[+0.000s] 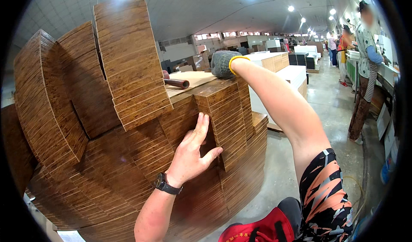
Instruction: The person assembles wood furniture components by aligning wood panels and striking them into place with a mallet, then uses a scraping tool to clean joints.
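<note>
My left hand (192,149), bare and with a black watch at the wrist, lies with fingers stretched out along the near corner of a stack of brown wood-grain boards (221,126). Its thumb points right, against the stack's side. My right hand (225,63), in a grey knit glove with a yellow cuff, rests at the far top of the same stack; its fingers are hidden. Just left of it lies a pale flat board (193,78), with a dark brown tube-like piece (177,83) on it.
Taller piles of brown boards (128,57) stand at the left. White board stacks (292,76) stand beyond my right arm. A grey floor aisle (324,100) runs along the right, where a person (365,66) stands by a bench. Another person (344,46) is farther back.
</note>
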Tool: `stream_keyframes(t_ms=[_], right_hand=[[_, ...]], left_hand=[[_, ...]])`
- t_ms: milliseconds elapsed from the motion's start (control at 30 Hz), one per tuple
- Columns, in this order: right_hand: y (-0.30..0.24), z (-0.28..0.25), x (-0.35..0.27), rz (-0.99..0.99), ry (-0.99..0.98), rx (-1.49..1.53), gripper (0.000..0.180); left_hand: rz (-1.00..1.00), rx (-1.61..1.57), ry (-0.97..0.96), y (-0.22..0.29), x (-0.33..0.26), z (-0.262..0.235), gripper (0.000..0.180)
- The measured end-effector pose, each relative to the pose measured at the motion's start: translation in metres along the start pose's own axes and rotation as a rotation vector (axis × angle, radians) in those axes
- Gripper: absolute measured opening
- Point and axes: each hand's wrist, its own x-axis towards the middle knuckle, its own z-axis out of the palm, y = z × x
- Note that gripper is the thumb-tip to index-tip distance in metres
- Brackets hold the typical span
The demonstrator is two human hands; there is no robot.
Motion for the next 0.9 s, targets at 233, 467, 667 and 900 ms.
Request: stream_keyframes(t_ms=[233,467,667,900], right_hand=[[-0.005,-0.01,-0.015,0.114,0.294,0.11,0.027],[-0.022,-0.026,-0.008,0.053,-0.078,0.026,0.049],[-0.075,-0.027,0.033,-0.237,0.236,0.165,0.041],[-0.133,-0.033,0.027,-0.191,-0.212,-0.027,0.034]], left_hand=[[-0.012,0.002,-0.03,0.003,0.0,-0.003,0.091],[0.001,-0.013,-0.007,0.003,-0.003,-0.005,0.091],[0.002,-0.015,-0.012,0.006,0.003,-0.001,0.089],[-0.043,-0.037,-0.025,0.001,0.0,-0.003,0.088]])
